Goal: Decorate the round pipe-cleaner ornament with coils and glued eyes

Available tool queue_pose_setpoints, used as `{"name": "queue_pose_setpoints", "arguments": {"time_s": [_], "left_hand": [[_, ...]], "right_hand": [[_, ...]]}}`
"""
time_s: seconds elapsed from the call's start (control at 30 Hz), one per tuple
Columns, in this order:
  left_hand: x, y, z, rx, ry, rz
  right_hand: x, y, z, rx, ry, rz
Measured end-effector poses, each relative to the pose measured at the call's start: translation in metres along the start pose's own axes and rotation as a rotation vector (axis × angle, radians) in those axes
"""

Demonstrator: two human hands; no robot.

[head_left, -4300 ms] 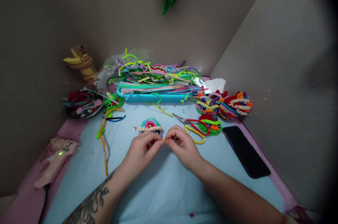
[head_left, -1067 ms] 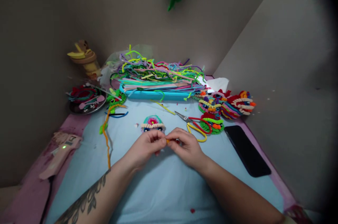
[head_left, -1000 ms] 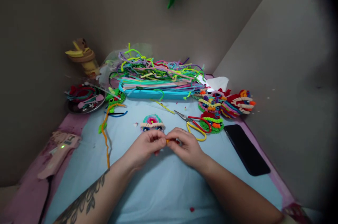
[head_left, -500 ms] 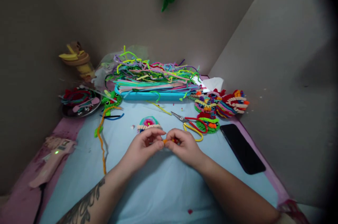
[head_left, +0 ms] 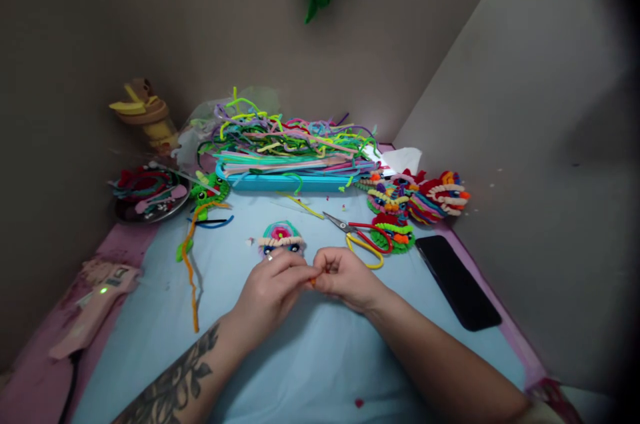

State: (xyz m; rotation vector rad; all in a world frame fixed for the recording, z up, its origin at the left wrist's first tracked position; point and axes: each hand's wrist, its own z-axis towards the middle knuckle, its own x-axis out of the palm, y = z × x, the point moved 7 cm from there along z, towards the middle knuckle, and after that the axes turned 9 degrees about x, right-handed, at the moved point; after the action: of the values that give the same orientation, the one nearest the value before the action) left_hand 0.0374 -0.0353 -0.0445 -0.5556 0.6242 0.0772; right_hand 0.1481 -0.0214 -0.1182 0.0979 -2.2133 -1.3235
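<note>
My left hand (head_left: 280,284) and my right hand (head_left: 345,277) meet fingertip to fingertip over the middle of the table. Pinched between them is a small orange pipe cleaner piece (head_left: 313,281), mostly hidden by the fingers. Just beyond my left hand lies a round pipe cleaner figure (head_left: 281,235) with a teal and pink top, a cream band and dark eyes, its lower edge covered by the hand. Scissors (head_left: 360,234) with red and yellow handles rest open past my right hand. A long orange pipe cleaner (head_left: 190,271) lies on the left.
A blue tray (head_left: 295,183) heaped with pipe cleaners stands at the back. Finished colourful figures (head_left: 435,197) and a black phone (head_left: 457,283) are on the right. On the left are a metal bowl (head_left: 150,214), a green figure (head_left: 213,191) and a pink corded glue gun (head_left: 95,311).
My left hand has rolled over, its back now facing up and its fingers reaching to the right fingertips. The right hand stays nearly in place, still pinching.
</note>
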Motion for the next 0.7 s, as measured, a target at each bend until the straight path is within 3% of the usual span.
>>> {"name": "queue_pose_setpoints", "arguments": {"time_s": [0.2,0.33,0.57,0.7], "left_hand": [[-0.003,0.002,-0.002,-0.019,-0.031,0.078],[-0.007,0.004,-0.001,-0.106,-0.089,-0.038],[-0.009,0.008,-0.002,-0.289,-0.189,-0.252],[-0.004,0.017,-0.002,-0.385,-0.178,-0.384]], "right_hand": [[-0.003,-0.005,0.003,0.011,-0.017,0.071],[-0.007,-0.005,0.002,0.010,-0.046,0.124],[0.005,-0.008,0.002,0.017,0.057,0.142],[0.010,-0.006,0.001,-0.045,0.068,0.059]]}}
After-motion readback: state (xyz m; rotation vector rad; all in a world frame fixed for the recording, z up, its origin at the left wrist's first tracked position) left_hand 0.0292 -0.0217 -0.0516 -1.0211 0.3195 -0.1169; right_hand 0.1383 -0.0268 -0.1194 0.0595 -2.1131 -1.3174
